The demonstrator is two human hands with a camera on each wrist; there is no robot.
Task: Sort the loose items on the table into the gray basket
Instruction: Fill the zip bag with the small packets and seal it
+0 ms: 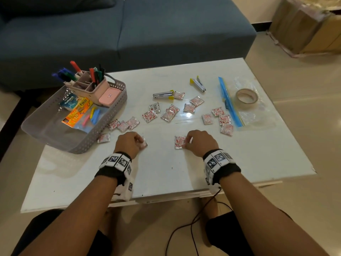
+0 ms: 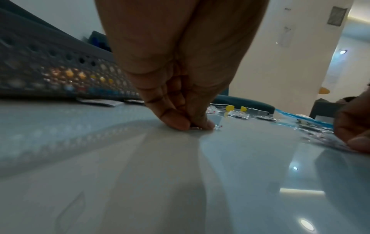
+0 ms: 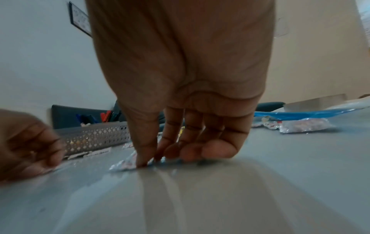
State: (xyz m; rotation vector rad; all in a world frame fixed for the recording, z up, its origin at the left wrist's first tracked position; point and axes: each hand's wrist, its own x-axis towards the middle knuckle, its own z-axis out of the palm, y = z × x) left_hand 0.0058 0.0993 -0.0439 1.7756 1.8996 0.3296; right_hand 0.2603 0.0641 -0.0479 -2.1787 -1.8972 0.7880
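Observation:
Several small red-and-white sachets [image 1: 168, 115] lie scattered over the white table [image 1: 166, 172]. The gray perforated basket [image 1: 46, 126] stands at the left, its wall close by in the left wrist view [image 2: 40, 71]. My left hand [image 1: 140, 142] pinches one sachet [image 1: 144, 145] against the tabletop just right of the basket, thumb and fingertips [image 2: 180, 123] pressed together, and only a sliver of foil [image 2: 217, 126] shows. My right hand [image 1: 185, 143] pinches the right edge of another sachet [image 1: 179, 142] lying flat, with the thumb [image 3: 143, 158] on its crumpled foil [image 3: 124, 165].
The basket holds a pink pen organizer [image 1: 88, 85], a pink case [image 1: 109, 96] and a clip pack [image 1: 77, 115]. Two staplers [image 1: 163, 94] [image 1: 198, 84], a tape roll [image 1: 246, 96] and a zip bag [image 1: 239, 102] lie farther back. A blue sofa [image 1: 129, 30] stands behind the table.

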